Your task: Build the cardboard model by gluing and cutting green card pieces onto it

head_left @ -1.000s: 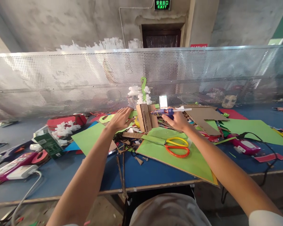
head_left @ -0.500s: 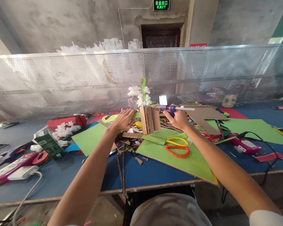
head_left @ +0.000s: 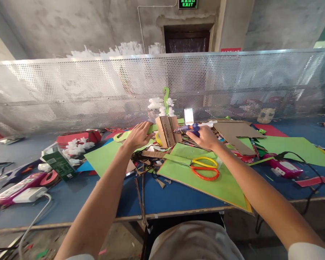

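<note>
Holding a glue gun (head_left: pixel 191 128) to a cardboard block (head_left: pixel 168 130) at frame centre.
Across the lower frame ran the blue table (head_left: pixel 70 202). A green sheet (head_left: pixel 227 187) lay right of centre, with scissors (head_left: pixel 204 168) on it. The block stood upright at mid-frame. I saw my left hand (head_left: pixel 137 135) lying flat just left of it, fingers loosely open and gripping nothing. My right hand (head_left: pixel 204 137) was curled tight round the gun, its nozzle at the block's right face.
</note>
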A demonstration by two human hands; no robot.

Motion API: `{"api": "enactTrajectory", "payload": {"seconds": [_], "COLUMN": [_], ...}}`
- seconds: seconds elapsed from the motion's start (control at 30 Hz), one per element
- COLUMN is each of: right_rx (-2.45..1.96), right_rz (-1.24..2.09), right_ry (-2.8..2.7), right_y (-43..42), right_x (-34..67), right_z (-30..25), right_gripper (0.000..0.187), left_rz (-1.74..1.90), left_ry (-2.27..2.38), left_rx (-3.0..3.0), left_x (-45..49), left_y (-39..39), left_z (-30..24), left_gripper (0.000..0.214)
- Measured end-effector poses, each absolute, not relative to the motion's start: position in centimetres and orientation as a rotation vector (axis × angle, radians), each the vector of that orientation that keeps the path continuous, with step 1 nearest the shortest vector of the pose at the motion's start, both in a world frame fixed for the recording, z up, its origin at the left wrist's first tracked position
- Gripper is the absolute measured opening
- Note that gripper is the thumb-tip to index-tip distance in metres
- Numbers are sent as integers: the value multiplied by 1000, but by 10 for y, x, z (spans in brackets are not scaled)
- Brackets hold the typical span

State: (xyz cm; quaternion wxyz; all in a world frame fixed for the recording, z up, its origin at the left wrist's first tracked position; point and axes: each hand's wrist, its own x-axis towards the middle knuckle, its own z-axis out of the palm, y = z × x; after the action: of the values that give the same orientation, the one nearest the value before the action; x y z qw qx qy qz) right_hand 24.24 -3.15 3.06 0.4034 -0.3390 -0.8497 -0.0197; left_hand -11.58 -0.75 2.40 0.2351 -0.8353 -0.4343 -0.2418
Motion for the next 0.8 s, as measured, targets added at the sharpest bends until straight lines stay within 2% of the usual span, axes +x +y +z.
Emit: {"api": "enactTrajectory", "payload": {"seconds": [0.2,0.8], "right_rx": [-796,-845], "right_rz": [67,-120], "right_ry": [-2003,-1934], "right_y": [-28,-29], "right_x": [243,237], "right_z": [26,26], "right_gripper": [36,53], "left_rz": [-615,-513], "left_ry": [-1168,-1110], "left_rx": [-2297,-2305], "left_x": [-110,-89], "left_y": [-8,-14], "left_z": [22,24], "left_gripper": [41,42]}}
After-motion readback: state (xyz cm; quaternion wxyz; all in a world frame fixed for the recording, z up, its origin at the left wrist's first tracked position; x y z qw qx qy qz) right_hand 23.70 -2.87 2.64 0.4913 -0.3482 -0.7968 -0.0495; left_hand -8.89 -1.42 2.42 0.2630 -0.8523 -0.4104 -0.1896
